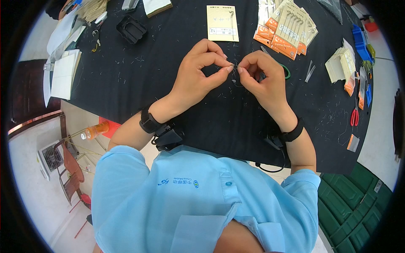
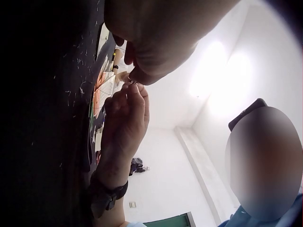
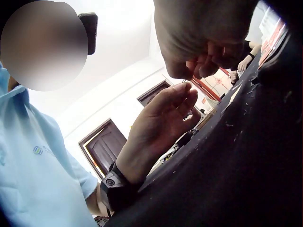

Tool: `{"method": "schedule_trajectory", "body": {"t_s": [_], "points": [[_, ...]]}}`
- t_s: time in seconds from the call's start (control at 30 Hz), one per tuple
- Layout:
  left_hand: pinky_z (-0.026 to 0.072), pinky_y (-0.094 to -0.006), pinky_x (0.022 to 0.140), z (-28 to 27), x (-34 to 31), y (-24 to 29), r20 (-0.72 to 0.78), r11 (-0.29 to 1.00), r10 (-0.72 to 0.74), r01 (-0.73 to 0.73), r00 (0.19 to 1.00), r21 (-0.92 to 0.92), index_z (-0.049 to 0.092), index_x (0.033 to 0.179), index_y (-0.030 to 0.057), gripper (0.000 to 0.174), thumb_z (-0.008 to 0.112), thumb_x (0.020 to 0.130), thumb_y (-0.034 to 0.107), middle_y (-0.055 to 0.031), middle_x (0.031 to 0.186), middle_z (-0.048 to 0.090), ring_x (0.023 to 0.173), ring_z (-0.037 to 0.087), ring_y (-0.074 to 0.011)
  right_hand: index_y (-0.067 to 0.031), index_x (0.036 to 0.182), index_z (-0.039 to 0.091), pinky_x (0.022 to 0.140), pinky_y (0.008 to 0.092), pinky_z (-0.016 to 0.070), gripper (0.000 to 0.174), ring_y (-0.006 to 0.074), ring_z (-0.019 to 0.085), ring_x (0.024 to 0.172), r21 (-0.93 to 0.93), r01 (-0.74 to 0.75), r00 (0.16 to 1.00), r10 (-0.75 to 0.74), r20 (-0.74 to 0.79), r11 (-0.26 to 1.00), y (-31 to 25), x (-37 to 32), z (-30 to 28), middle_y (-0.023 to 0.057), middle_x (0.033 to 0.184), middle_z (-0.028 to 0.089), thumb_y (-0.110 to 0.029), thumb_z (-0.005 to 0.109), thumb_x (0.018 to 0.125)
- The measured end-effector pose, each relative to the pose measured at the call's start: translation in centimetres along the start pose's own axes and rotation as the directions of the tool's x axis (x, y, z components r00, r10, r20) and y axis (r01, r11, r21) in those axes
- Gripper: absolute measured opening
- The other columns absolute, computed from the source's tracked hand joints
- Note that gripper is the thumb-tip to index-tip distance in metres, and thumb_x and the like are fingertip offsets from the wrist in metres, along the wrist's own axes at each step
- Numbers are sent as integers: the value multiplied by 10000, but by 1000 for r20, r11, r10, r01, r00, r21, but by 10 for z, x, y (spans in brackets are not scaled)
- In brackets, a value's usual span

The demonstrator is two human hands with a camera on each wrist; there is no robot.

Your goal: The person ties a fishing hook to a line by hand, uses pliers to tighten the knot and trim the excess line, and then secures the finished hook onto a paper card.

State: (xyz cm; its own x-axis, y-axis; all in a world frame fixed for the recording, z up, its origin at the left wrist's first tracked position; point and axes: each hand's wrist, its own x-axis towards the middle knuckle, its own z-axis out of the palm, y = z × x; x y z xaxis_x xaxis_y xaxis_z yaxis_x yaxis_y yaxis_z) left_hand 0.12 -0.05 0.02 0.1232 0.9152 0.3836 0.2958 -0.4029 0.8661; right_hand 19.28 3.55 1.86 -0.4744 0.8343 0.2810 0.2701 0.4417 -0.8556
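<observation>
Over the black tablecloth, my left hand [image 1: 196, 69] pinches a tiny dark fishing hook [image 1: 233, 65] between thumb and index finger. My right hand [image 1: 263, 74] meets it fingertip to fingertip, thumb and index pinching fine fishing line at the hook; the hook's details are too small to make out. In the left wrist view the hook [image 2: 134, 82] shows as a dark speck between both hands' fingertips. Straight beyond the hands lies a cream card [image 1: 222, 31] with a thin hook shape along it. Green-handled scissors [image 1: 287, 71] lie partly hidden behind my right hand.
Orange-and-cream fishing hook packets [image 1: 291, 31] fan out at the back right. A black plastic tray [image 1: 131, 29] sits back left, beyond a paper stack [image 1: 66, 75]. Red-handled scissors [image 1: 354, 117] and a blue box [image 1: 361, 42] are far right. Line clippings litter the cloth.
</observation>
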Motion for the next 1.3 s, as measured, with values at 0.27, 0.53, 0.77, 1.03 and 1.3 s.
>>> {"method": "schedule_trajectory", "body": {"t_s": [0.27, 0.53, 0.77, 1.03, 1.3], "points": [[441, -266, 721, 4, 2, 3, -36, 1000, 16, -17, 999, -16, 663, 781, 27, 61, 694, 740, 60, -42, 880, 540, 816, 554, -163, -30, 828, 596, 506, 209, 394, 113, 90, 516, 570, -14, 25, 1000, -25, 10, 1000, 0, 0, 0, 26, 750, 559, -19, 659, 735], [430, -258, 792, 0, 0, -1, -10, 1000, 1, -1, 1000, 28, 669, 839, 45, 70, 681, 776, 72, -36, 936, 557, 897, 567, -140, -30, 836, 604, 512, 214, 397, 111, 95, 516, 577, -1, -12, 1000, 12, 7, 1000, 0, 0, 1, 31, 739, 560, -42, 669, 746], [438, -263, 714, 3, 2, 1, -47, 1000, 11, -11, 999, -12, 658, 781, 24, 68, 695, 744, 66, -47, 881, 543, 819, 554, -163, -28, 837, 602, 514, 218, 404, 113, 101, 519, 577, -20, 2, 1000, -2, 1, 1000, -1, 0, 1, 35, 736, 560, -43, 669, 747], [426, -259, 800, 0, 0, 1, 9, 1000, 14, -14, 1000, 13, 670, 844, 46, 70, 678, 778, 69, -34, 937, 552, 906, 561, -142, -29, 838, 602, 518, 217, 403, 112, 98, 520, 592, 8, -18, 1000, 18, 12, 1000, 0, -1, 1, 32, 732, 550, -43, 669, 750], [424, -256, 800, -2, 1, -2, -21, 1000, -17, 17, 1000, 22, 674, 864, 48, 78, 678, 794, 82, -29, 950, 549, 902, 556, -128, -33, 871, 618, 510, 208, 387, 120, 81, 508, 579, 2, -17, 1000, 17, -13, 1000, 1, 0, 1, 25, 741, 556, -63, 684, 776]]}}
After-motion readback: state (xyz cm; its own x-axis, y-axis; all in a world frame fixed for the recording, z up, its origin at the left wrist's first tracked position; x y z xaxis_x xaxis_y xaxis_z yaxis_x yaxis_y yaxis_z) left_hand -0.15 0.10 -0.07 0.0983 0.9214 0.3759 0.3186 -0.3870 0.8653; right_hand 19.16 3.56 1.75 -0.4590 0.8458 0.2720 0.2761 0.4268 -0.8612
